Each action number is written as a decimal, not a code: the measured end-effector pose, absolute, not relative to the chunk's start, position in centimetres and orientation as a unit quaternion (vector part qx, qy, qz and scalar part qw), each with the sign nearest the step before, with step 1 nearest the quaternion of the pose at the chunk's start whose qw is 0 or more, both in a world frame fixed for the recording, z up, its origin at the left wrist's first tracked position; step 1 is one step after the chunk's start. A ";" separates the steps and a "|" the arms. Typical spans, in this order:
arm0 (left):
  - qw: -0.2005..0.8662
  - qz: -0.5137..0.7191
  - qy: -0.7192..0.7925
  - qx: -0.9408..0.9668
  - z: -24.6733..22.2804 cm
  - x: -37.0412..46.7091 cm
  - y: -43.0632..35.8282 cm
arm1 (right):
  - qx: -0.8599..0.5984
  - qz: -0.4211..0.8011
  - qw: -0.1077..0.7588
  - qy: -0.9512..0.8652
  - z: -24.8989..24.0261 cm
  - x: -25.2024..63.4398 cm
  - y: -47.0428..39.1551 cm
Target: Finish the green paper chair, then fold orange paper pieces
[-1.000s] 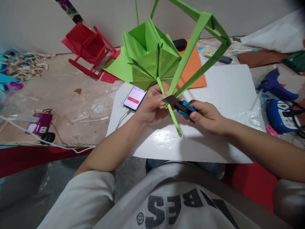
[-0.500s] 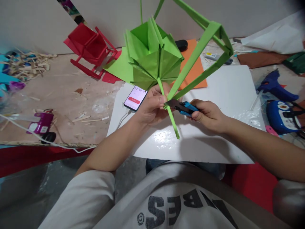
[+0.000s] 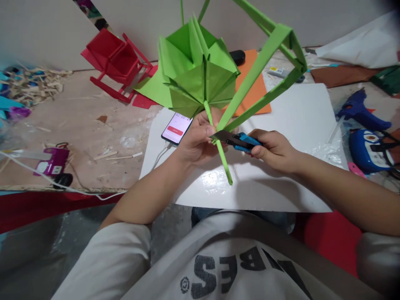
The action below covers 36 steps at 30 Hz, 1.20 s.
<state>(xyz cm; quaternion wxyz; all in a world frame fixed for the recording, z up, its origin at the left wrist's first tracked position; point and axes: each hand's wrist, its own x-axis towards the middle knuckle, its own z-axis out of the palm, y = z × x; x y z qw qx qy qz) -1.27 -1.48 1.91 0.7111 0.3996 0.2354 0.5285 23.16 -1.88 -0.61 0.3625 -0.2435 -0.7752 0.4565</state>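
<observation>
The left hand (image 3: 200,139) pinches a thin green stick (image 3: 224,162) between thumb and fingers, right where the folded strip (image 3: 253,77) meets it. The right hand (image 3: 275,150) is closed around a blue-handled knife (image 3: 246,142), its blade pointing left across that joint, the tip close to the left thumb (whether it bites into the paper, I cannot tell). The stick's long axis slants from upper left to lower right, its free end hanging toward the person; the knife lies roughly crosswise to it. The left hand is nearer the cup (image 3: 204,83), a crisp, pleated paper form fanning out at the stick's upper end. The strip, flat and creased, bends into an angular loop up and to the right. Beyond lie a glossy white board (image 3: 306,108), a smooth phone (image 3: 176,128) and a red chair (image 3: 115,62).
</observation>
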 end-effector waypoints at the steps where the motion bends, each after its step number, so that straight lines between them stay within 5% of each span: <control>1: 0.709 0.525 0.241 0.404 1.9 -1.3 -1.5 | -0.244 0.451 0.366 -0.777 -0.7 23.1 -1.8; 36: 0.739 0.535 0.219 0.346 2.5 -1.4 -1.5 | -0.212 0.419 0.343 -0.813 0.2 23.6 -2.5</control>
